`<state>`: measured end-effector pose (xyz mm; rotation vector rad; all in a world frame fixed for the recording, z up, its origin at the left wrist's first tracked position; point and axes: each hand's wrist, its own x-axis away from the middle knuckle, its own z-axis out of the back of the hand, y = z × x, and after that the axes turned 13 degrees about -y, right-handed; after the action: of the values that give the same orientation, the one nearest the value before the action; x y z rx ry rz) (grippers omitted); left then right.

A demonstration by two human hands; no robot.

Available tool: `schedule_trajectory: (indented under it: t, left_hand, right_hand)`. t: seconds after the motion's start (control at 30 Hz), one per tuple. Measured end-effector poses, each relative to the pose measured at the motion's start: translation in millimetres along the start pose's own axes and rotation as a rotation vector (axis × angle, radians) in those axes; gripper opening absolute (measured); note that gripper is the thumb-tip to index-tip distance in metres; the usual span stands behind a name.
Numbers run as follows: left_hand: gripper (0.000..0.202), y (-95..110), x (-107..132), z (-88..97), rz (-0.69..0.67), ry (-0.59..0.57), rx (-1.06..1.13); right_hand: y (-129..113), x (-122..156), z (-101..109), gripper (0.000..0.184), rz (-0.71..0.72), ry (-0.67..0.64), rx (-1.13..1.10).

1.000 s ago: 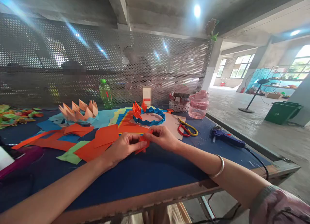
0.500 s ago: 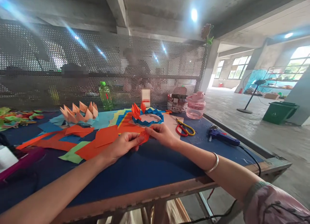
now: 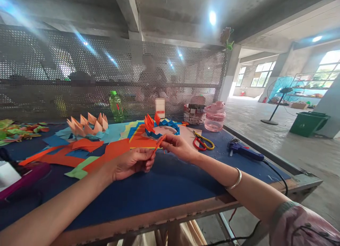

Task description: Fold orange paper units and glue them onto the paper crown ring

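Observation:
Between my two hands is a small folded piece of orange paper (image 3: 158, 143), seen nearly edge-on. My left hand (image 3: 136, 160) pinches its lower end between thumb and fingers. The upper end is in the fingertips of my right hand (image 3: 176, 145), which wears a silver bangle on its wrist. Just behind my hands lies a ring of folded blue paper (image 3: 172, 124), with pointed orange paper pieces (image 3: 150, 123) standing on its left side. Flat sheets of orange paper (image 3: 117, 150) lie to the left of my left hand.
Scissors (image 3: 203, 141) and a blue glue gun (image 3: 245, 150) with a cord lie on the right. A peach folded-paper ring (image 3: 87, 125) stands left. Behind are a green bottle (image 3: 116, 107), a basket (image 3: 194, 113) and a pink jug (image 3: 215, 118), before a perforated metal screen (image 3: 106, 68).
The orange paper piece has been turned from showing its flat face to nearly edge-on. My left hand has rolled, its fingers now curled under the piece.

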<state>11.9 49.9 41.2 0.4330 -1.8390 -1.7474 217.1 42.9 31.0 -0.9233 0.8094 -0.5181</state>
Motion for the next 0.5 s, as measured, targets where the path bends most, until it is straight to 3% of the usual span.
schedule_trajectory:
  t: [0.23,0.4,0.5]
  left_hand:
    - [0.042,-2.9,-6.4,-0.9,-0.149,0.216,-0.072]
    - [0.037,1.0,-5.3,-3.2,-0.160,0.222,-0.133]
    - [0.032,1.5,-5.8,-4.1,-0.147,0.222,-0.163]
  right_hand:
    - [6.8,0.0,-0.3,0.035,-0.038,0.129,0.132]
    - [3.6,1.3,-5.9,0.030,-0.030,0.130,0.256]
    - [-2.1,0.2,-6.8,0.031,-0.086,0.077,0.461]
